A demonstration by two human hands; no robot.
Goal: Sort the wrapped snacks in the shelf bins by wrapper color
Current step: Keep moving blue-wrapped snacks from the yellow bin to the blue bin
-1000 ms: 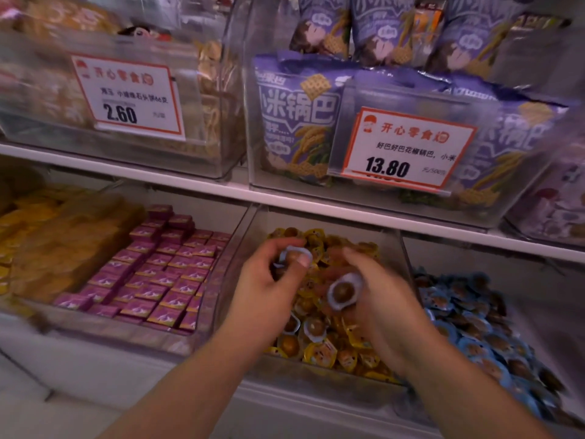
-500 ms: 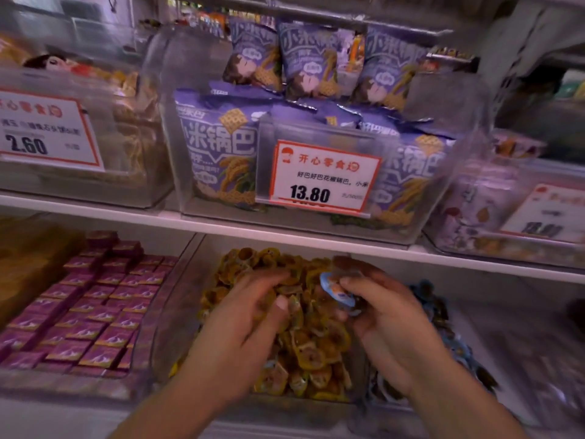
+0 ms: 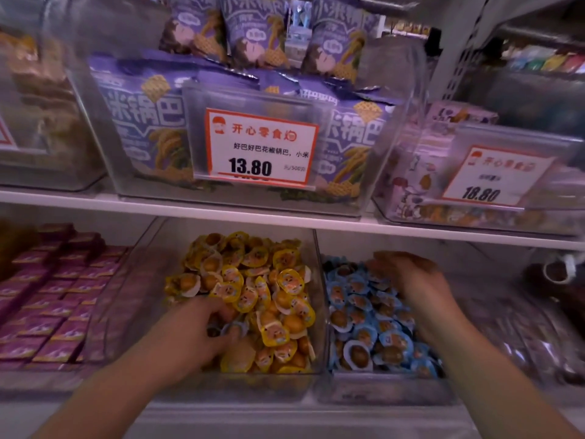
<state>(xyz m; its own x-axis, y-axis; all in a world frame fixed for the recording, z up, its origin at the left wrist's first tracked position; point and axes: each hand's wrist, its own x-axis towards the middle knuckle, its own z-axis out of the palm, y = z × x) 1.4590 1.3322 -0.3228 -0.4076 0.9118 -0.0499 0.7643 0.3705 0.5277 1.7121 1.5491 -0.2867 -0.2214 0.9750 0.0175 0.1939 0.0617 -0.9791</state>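
Observation:
A clear bin (image 3: pixel 319 280) on the lower shelf holds a heap of yellow-wrapped snacks (image 3: pixel 269 280). The bin to its right is filled with blue-wrapped snacks (image 3: pixel 364 312). My left hand (image 3: pixel 202 331) is down in the yellow bin at its front left, fingers curled round a blue-wrapped snack (image 3: pixel 232 329). My right hand (image 3: pixel 411 277) hovers over the back of the blue bin, palm down, fingers loosely spread, with nothing seen in it.
A bin of purple-pink wrapped blocks (image 3: pixel 57 296) sits to the left. The upper shelf (image 3: pixel 285 217) carries bins of purple snack bags (image 3: pixel 142 122) with price tags (image 3: pixel 261 147). More dark packets (image 3: pixel 538 327) lie at far right.
My right hand moved from the yellow bin over to the blue bin and no longer holds the blue snack. My left hand dropped to the yellow bin's front and now holds a blue snack.

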